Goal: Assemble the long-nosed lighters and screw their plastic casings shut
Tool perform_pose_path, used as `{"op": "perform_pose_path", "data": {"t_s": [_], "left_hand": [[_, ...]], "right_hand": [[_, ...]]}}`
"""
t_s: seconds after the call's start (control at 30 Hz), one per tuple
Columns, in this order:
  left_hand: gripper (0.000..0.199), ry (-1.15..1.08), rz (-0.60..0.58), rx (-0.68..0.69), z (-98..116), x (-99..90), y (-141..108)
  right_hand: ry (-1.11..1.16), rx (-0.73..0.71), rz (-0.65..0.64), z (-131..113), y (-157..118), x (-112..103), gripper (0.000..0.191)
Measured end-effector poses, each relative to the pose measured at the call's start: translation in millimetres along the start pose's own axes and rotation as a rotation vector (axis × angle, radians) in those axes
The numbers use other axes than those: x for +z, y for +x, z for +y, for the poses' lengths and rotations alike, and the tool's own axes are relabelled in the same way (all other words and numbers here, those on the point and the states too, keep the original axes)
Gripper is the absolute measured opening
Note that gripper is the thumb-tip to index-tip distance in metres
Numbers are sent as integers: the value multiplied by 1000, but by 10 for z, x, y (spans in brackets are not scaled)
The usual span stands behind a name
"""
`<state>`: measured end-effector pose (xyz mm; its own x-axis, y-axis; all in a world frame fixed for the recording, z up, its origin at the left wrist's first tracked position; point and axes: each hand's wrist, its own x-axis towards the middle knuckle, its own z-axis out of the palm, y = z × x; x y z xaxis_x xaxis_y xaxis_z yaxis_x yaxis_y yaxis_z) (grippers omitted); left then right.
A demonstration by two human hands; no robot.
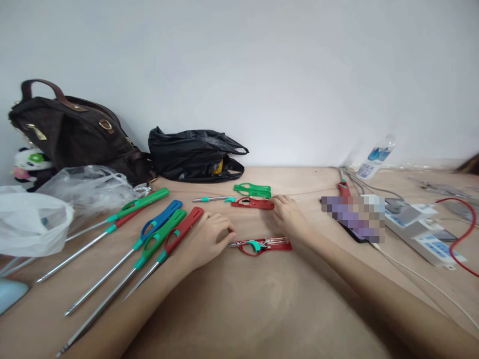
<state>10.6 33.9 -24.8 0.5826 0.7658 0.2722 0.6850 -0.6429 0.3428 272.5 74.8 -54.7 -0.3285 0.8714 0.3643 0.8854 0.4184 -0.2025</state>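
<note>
An opened red lighter half (265, 246) with a teal trigger and inner parts lies at the middle of the table. My left hand (214, 233) is by its metal tube, fingers curled; whether they grip the tube is unclear. My right hand (288, 215) reaches to the right end of a red casing piece (252, 203), its fingertips closed at that end. Behind this piece lies a green casing piece (252, 190). A metal tube with teal ends (212, 199) lies left of the red piece. Several whole lighters, among them a blue one (161, 222), lie beside my left arm.
A black plastic bag (194, 152) and a dark backpack (82, 132) stand at the back left, with white plastic bags (33, 219) in front. On the right are a phone (352, 222), a power strip (426, 234), cables and a bottle (377, 157).
</note>
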Motion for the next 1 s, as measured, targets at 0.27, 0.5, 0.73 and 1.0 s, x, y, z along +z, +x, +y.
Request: {"op": "perform_pose_path", "data": {"t_s": [0.27, 0.5, 0.73, 1.0], "left_hand": [[24, 15, 126, -54, -36, -1, 10], [22, 28, 94, 10, -52, 40, -16], [23, 6, 112, 23, -51, 41, -20], [40, -332, 326, -171, 112, 42, -67]], "right_hand": [[-63, 44, 5, 85, 187, 196, 23], [-65, 20, 12, 27, 41, 94, 28], [-108, 20, 16, -2, -164, -108, 21], [317, 14, 72, -122, -383, -265, 29]]}}
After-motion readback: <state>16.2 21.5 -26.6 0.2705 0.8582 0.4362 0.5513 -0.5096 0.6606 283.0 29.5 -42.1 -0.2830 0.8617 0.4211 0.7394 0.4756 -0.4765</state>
